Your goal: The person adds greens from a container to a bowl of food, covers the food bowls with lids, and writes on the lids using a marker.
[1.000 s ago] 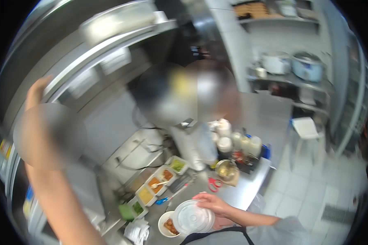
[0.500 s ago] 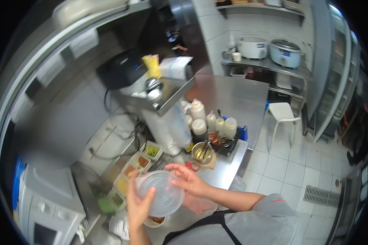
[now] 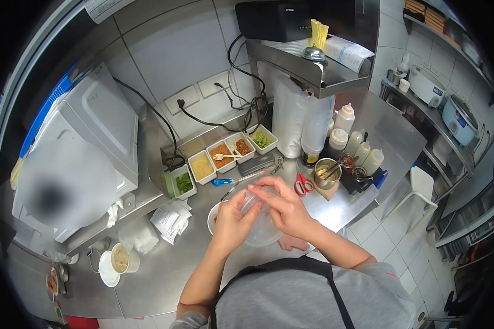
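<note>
A round translucent plastic lid [image 3: 262, 231] is between my hands, over the near part of the steel counter. My left hand [image 3: 235, 222] grips its left side, with the thumb lying across it. From the other side my right hand [image 3: 290, 211] closes on the upper right of the lid, and the fingertips of both hands nearly meet at its top edge. Just left of my left hand, a white bowl [image 3: 211, 218] shows only partly; its contents are mostly hidden. A pink cloth [image 3: 292, 243] lies below my right wrist.
White tubs of toppings [image 3: 202, 167] line the wall side. Red scissors [image 3: 303, 185], a metal pot [image 3: 327, 173] and squeeze bottles [image 3: 344, 117] stand to the right. Receipts [image 3: 171, 220] and an open container of pale food [image 3: 124, 259] lie left. A steel shelf [image 3: 291, 66] overhangs the back.
My view has swung left and down toward the counter. The lid has tilted, and my right hand has come in from its edge to close on it alongside my left.
</note>
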A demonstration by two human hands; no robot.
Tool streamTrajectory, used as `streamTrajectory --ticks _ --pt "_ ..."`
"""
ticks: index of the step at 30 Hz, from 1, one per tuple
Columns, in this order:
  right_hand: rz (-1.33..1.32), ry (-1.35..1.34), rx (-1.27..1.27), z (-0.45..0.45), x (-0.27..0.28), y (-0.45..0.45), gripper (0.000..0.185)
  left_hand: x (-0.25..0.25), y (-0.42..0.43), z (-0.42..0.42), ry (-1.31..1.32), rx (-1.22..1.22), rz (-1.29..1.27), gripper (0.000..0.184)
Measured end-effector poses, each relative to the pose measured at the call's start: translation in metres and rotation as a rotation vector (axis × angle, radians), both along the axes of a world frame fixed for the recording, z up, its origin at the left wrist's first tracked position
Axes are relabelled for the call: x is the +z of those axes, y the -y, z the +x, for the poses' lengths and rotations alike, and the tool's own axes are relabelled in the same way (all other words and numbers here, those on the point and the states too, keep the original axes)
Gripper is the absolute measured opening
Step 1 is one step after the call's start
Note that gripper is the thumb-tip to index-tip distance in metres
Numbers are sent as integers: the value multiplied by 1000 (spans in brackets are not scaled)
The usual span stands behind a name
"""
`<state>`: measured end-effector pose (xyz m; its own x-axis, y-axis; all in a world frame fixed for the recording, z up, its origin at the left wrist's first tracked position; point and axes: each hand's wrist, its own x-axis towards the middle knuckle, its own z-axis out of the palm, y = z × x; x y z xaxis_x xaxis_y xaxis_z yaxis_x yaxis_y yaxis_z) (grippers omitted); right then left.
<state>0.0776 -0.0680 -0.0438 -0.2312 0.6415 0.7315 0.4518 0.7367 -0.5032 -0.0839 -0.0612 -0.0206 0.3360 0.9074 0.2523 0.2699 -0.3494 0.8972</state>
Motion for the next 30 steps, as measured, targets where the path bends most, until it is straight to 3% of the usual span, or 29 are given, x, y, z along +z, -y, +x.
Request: streamTrajectory --ticks 23,30 --pt "84 -10 -69 3 -15 13 61 2 5 4 84 -61 -50 42" --pt "-68 -143 26 8 7 16 29 3 8 1 -16 -130 -69 40"
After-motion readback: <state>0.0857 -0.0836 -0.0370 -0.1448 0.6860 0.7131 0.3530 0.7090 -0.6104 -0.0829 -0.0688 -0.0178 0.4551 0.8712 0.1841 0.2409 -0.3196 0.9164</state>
